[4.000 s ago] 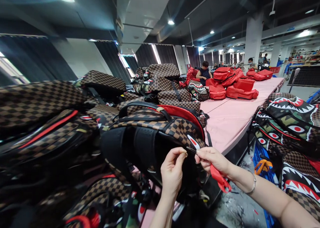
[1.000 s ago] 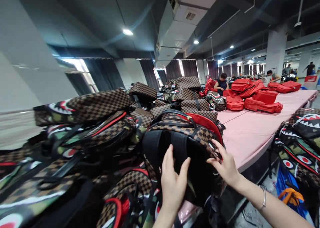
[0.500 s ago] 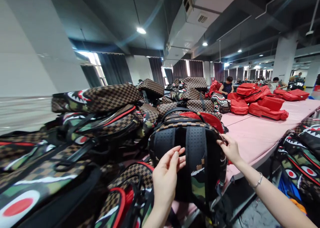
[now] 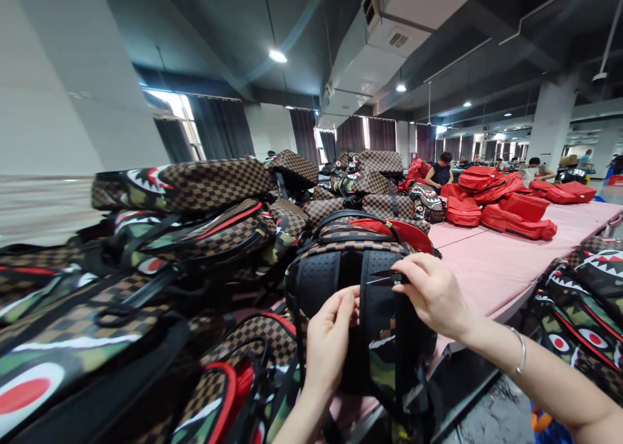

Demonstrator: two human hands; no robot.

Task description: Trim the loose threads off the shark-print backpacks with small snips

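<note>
A checkered and camouflage backpack (image 4: 318,282) stands upright before me with its padded black straps facing me. My right hand (image 4: 433,295) is closed around small thread snips (image 4: 384,278), whose thin blades point left across the right shoulder strap (image 4: 378,320). Beside that strap's left edge, my left hand (image 4: 331,340) is pinched shut, fingertips together. Whatever is between those fingertips is too small to make out. A red flap (image 4: 413,233) shows behind the backpack's black top handle (image 4: 357,217).
Patterned backpacks (image 4: 195,184) lie heaped to the left and behind. Red bags (image 4: 518,215) sit on the pink table (image 4: 467,269). More backpacks (image 4: 579,327) are at the right, beyond the table's edge. A co-worker (image 4: 441,170) is at the far side.
My right hand has moved left from the backpack's side edge to the strap, with the snips now showing. My left hand's fingers have closed into a pinch beside the strap.
</note>
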